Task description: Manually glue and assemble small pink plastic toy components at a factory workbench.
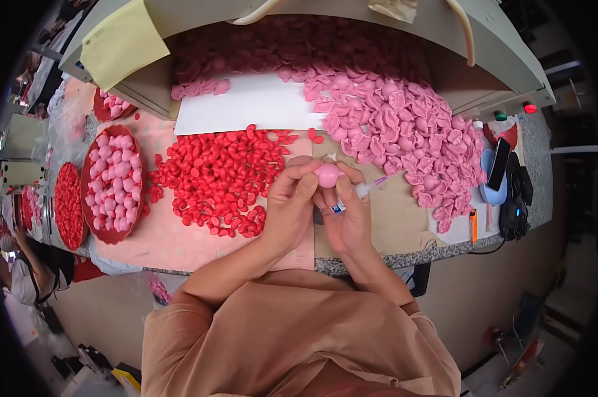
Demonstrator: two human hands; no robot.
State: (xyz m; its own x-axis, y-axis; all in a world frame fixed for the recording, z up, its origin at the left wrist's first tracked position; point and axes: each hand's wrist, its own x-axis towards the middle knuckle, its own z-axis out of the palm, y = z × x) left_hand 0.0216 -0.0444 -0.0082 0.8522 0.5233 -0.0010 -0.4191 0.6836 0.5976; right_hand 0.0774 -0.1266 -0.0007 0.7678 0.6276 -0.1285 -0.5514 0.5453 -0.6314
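In front of my chest, both hands pinch a small glossy pink rounded piece (328,175). My left hand (291,202) is closed, its thumb and fingertips on the left side of the piece. My right hand (350,217) is closed too, pressing the right side with thumb and index finger. Tucked in that same hand is a small glue bottle (362,190) with a thin purple needle tip pointing right. Left of my hands spreads a heap of small red bean-shaped pieces (213,175). A large pile of pink cupped shells (391,126) lies to the right and beyond.
A red oval basket (87,192) at left holds pink-and-white balls; a second red tray (69,205) holds red pieces. A grey hooded machine (504,73) arches over the back. An orange lighter (473,225), a phone (499,164) and a blue dish (489,192) lie right.
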